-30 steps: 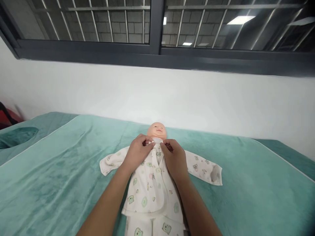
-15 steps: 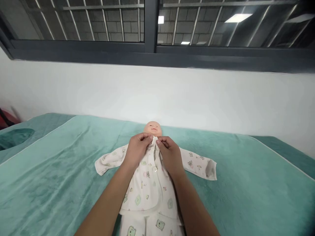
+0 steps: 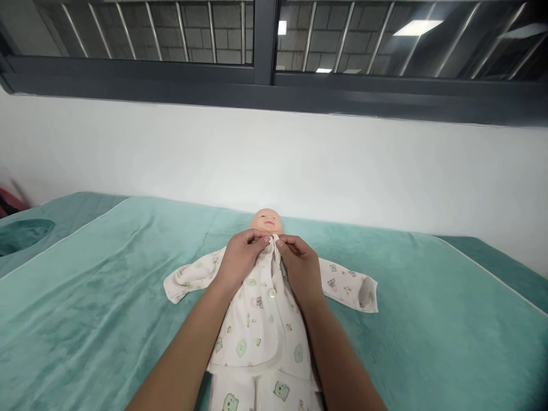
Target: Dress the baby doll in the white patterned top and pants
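Observation:
A baby doll point(image 3: 266, 220) lies on its back, head toward the wall, dressed in a white baby jacket point(image 3: 252, 325) printed with small animals. White trousers point(image 3: 274, 394) with the same print show at the bottom. My left hand point(image 3: 242, 257) pinches the jacket's collar edge just below the doll's chin. Beside it, my right hand point(image 3: 299, 262) pinches the other collar edge, thumb and fingertips together. Below the hands, a button point(image 3: 272, 293) shows on the jacket front. Both sleeves stretch out sideways, and no doll hand shows at the cuffs.
The doll lies on a green plush cover point(image 3: 419, 319) with a pale seam at each side. Behind it rise a white wall point(image 3: 342, 171) and a dark window frame point(image 3: 171, 85) with metal bars beyond. Something red point(image 3: 12, 201) stands at the far left edge.
Both hands and the collar have shifted slightly right in view, still pinching. The window frame sits a little higher in the picture. The doll otherwise lies as before.

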Tool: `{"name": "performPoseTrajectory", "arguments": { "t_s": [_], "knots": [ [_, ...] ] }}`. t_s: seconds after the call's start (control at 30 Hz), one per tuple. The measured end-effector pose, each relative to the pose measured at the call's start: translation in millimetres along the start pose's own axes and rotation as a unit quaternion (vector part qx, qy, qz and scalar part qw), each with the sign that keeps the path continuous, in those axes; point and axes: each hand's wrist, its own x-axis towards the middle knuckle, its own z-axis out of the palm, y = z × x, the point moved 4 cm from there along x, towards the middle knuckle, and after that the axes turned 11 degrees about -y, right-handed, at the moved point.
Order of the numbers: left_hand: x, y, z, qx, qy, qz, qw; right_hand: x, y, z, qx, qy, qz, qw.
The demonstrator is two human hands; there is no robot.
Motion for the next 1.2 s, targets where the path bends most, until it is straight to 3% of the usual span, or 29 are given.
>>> {"name": "performPoseTrajectory", "arguments": {
  "t_s": [0.23,0.33,0.53,0.83,1.0,1.2],
  "knots": [
    [0,-2,-0.1,-0.026,0.004,-0.014,1.0,1,-2,2,-0.026,-0.012,0.017,0.999],
    [-1,-1,0.3,-0.045,0.001,-0.022,0.999,1,-6,3,-0.058,-0.02,-0.009,0.998],
    [-4,5,1.1,0.009,-0.021,-0.01,1.0,2,-11,3,-0.11,-0.028,-0.048,0.992],
    [-2,0,1.8,0.019,-0.014,-0.004,1.0,7,-9,3,-0.113,-0.074,-0.048,0.99],
    [-2,0,2.4,0.003,-0.014,-0.008,1.0,7,-9,3,-0.106,-0.071,-0.037,0.991],
    [-3,-3,0.2,-0.052,-0.008,-0.031,0.998,7,-1,0,-0.075,-0.053,0.026,0.995]
  ]
}}
